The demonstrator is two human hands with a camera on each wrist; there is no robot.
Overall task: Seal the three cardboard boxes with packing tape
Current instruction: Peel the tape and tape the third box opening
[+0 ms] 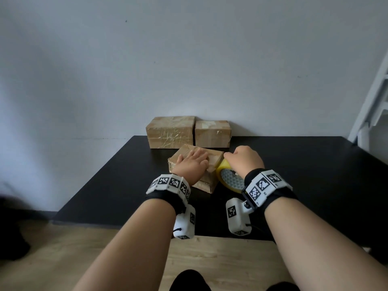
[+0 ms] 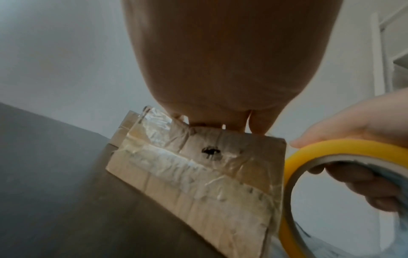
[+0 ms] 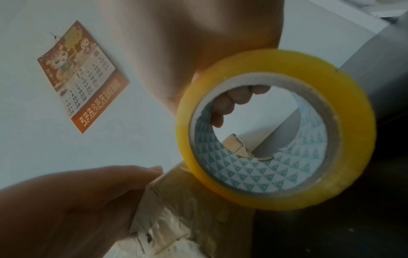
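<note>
A small cardboard box [image 1: 214, 159] lies askew in the middle of the black table [image 1: 315, 175], with shiny tape over its faces. My left hand [image 1: 192, 164] lies flat on its top, fingers straight, pressing it down; the left wrist view shows the box's taped side [image 2: 198, 167] below the palm. My right hand [image 1: 244, 162] grips a yellow roll of packing tape [image 1: 230, 178] at the box's right end. In the right wrist view its fingers [image 3: 234, 98] curl through the roll's core [image 3: 276, 129], and the roll touches the box's corner [image 3: 176, 192].
Two more taped cardboard boxes [image 1: 170, 132] [image 1: 212, 133] stand side by side against the wall at the table's back edge. A white frame [image 1: 373, 101] leans at the far right. A calendar [image 3: 82, 76] hangs on the wall. Wooden floor [image 1: 210, 259] lies below the table's near edge.
</note>
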